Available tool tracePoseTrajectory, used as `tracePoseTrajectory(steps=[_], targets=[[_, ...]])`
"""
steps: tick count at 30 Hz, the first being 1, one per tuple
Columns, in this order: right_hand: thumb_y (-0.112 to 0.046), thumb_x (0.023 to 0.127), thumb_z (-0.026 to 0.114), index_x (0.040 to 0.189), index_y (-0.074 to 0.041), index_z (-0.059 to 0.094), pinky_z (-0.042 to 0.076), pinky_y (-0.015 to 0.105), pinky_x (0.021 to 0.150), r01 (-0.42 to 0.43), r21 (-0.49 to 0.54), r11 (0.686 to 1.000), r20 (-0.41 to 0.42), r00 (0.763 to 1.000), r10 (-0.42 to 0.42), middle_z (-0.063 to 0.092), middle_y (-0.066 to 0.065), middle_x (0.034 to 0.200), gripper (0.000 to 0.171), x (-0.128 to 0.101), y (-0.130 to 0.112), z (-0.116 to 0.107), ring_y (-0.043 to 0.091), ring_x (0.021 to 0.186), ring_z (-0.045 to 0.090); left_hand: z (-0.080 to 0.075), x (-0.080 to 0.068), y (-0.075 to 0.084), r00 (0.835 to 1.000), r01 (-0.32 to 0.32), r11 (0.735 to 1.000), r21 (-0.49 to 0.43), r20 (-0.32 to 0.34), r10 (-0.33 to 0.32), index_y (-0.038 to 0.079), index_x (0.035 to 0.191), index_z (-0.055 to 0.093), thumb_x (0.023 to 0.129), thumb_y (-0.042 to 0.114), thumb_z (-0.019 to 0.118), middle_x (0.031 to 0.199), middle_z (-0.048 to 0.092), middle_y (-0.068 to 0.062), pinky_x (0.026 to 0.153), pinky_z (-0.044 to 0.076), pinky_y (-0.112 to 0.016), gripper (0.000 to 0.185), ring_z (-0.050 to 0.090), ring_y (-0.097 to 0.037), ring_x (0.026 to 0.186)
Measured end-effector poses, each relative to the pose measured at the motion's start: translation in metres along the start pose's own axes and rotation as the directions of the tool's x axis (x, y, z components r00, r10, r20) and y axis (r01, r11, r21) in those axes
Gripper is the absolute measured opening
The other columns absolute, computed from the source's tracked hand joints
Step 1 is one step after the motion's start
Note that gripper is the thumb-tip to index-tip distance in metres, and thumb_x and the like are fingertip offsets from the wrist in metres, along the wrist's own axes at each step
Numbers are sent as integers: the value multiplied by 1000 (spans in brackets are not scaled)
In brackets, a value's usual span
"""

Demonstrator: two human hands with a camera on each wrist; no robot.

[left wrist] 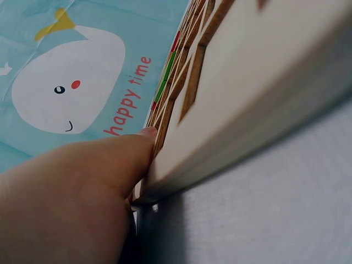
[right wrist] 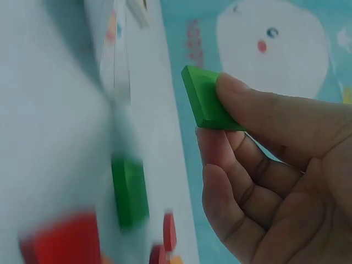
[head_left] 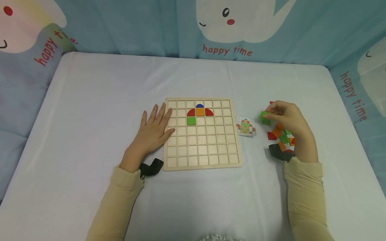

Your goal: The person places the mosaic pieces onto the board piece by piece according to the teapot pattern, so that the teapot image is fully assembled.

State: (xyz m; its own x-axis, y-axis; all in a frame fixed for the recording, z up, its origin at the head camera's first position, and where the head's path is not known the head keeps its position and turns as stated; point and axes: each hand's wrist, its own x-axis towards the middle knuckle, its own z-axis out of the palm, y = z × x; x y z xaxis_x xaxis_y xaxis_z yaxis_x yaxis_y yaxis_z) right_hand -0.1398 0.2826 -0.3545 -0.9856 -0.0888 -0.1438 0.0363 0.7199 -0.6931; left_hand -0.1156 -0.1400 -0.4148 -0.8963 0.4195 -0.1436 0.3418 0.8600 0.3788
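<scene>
My right hand (head_left: 286, 115) pinches a green square tile (right wrist: 206, 99) between thumb and fingers, raised over the table right of the board. Another green tile (right wrist: 131, 192) lies on the cloth below it. My left hand (head_left: 152, 132) rests spread, its thumb and a fingertip on the left edge of the wooden grid board (head_left: 211, 168). In the upper rows of the board sit a blue half-round tile (head_left: 199, 105), an orange square (head_left: 200, 112) with a red rounded tile (head_left: 191, 112) on its left and another red tile (head_left: 209, 112) on its right, and a green square (head_left: 191, 121).
A small pattern card (head_left: 246, 126) lies just right of the board. Beyond it, several loose red, orange and green tiles (head_left: 276, 133) are scattered beneath my right wrist. A black wrist strap piece (head_left: 151, 167) shows at my left wrist, and a blue printed curtain (head_left: 144, 26) hangs behind the table.
</scene>
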Motion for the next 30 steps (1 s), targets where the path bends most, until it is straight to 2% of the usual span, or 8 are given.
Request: tracePoseTrajectory(steps=[6,12,18,24,30], targets=[[-18,86,72,94,-1,63,45,23,60,60,3,998,28,998,-60,64,4,82,21,12,-22,15,21,75,59,0,0,-1,1000,2,1000,-2,5,-2,10,153,5,100,41,36,157,-6,-11,109,-14,-52,69,-14,-29,142],[-13,84,73,92,-1,65,45,20,65,114,40,993,40,992,-116,65,4,82,17,20,-43,24,15,74,60,-1,0,-1,1000,0,1000,-3,5,0,10,153,4,100,42,36,157,-7,-11,108,-15,-51,69,-14,-29,142],[-10,85,71,93,-2,66,46,20,71,129,67,989,95,986,-135,65,6,84,12,29,-61,36,18,78,61,0,0,-1,1000,4,1000,-2,8,-4,11,153,4,100,43,36,157,-9,-10,108,-15,-51,69,-15,-28,142],[-2,86,67,94,0,65,49,21,71,218,108,970,190,953,-235,66,9,90,9,40,-79,60,16,81,61,1,0,-3,1000,5,1000,8,14,-5,11,153,3,100,43,36,157,-9,-10,108,-15,-52,70,-16,-28,142],[0,86,67,95,1,65,48,22,71,258,168,951,255,921,-295,66,11,92,10,48,-95,80,19,83,61,1,1,-2,1000,7,1000,9,18,-7,12,153,3,100,44,36,157,-10,-8,108,-15,-51,70,-17,-27,142]])
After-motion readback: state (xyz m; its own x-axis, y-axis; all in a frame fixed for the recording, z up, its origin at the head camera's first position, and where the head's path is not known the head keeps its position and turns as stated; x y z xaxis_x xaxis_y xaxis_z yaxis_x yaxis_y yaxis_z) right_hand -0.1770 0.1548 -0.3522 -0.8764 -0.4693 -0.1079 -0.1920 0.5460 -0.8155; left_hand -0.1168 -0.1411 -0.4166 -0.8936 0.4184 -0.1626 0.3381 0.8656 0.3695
